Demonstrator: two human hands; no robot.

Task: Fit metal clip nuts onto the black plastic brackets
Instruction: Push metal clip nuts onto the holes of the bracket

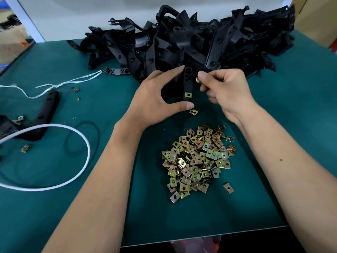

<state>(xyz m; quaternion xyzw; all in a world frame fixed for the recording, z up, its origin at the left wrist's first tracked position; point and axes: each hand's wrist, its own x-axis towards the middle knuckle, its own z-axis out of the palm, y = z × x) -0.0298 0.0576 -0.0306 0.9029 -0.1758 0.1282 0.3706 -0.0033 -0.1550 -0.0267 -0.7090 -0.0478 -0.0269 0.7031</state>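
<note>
The bracket [188,83], a narrow black bar with holes, stands just beyond the nut pile [197,161] with one brassy square nut [187,95] clipped on its near end. The left hand [156,99] curls wide around it; the right hand [224,90] pinches a second nut [197,79] beside its top.

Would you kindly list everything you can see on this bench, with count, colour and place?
bracket pile: many, black, far edge of the mat
held bracket: one, black, upright between the hands, one clip nut already on its lower end
clip nut pile: many, brass-gold, centre of the mat
pinched clip nut: one, gold, at the right fingertips
loose clip nut: one, gold, below the held bracket
lone bracket: one, black, left side
white strap loop: one, white, left side
string: one, white, far left
mat: one, green, covers the bench
left hand: holds the bracket
right hand: pinches a nut
</note>
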